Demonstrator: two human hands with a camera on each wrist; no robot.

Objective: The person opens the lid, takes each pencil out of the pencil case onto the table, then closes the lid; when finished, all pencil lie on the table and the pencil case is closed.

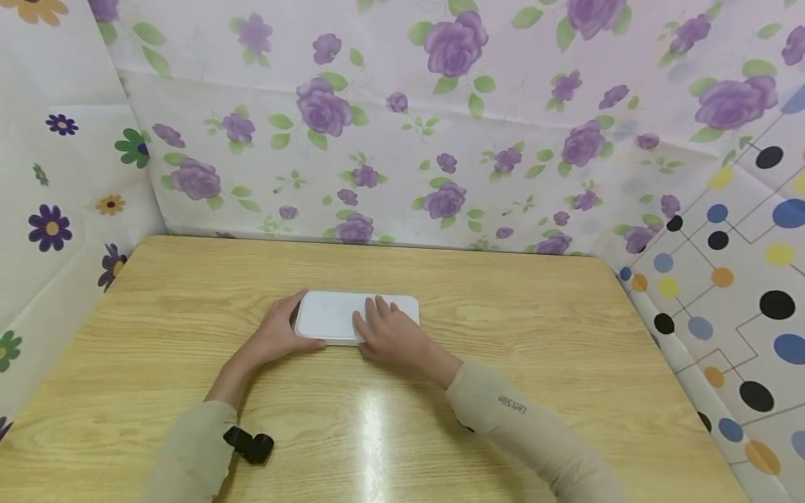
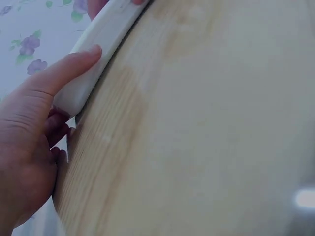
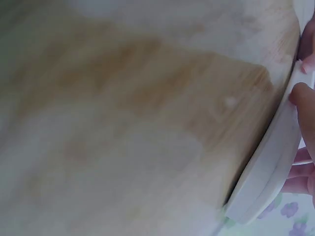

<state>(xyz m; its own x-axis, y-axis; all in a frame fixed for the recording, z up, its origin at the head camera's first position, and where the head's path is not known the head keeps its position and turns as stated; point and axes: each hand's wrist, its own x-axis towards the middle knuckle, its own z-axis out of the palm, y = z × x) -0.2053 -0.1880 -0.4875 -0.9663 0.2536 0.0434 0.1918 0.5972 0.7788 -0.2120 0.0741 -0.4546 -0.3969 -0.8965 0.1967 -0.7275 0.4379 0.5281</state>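
A flat white box [image 1: 330, 314] with rounded corners lies on the wooden table, long side toward me. My left hand [image 1: 277, 334] grips its left end, the thumb along the front side and the fingers round the far left corner. On the right half of the top rests my right hand [image 1: 395, 335], fingers spread and fairly straight, thumb at the front edge. In the right wrist view a seam runs along the side of the white box [image 3: 268, 169]. The left wrist view shows the left thumb [image 2: 74, 69] pressed on the side.
The wooden table [image 1: 534, 335] reaches back to a flower-patterned cloth [image 1: 390, 161]. A cloth with coloured dots [image 1: 755, 279] hangs on the right, another floral cloth [image 1: 56, 175] on the left. A small black device [image 1: 250, 445] is strapped at the left wrist.
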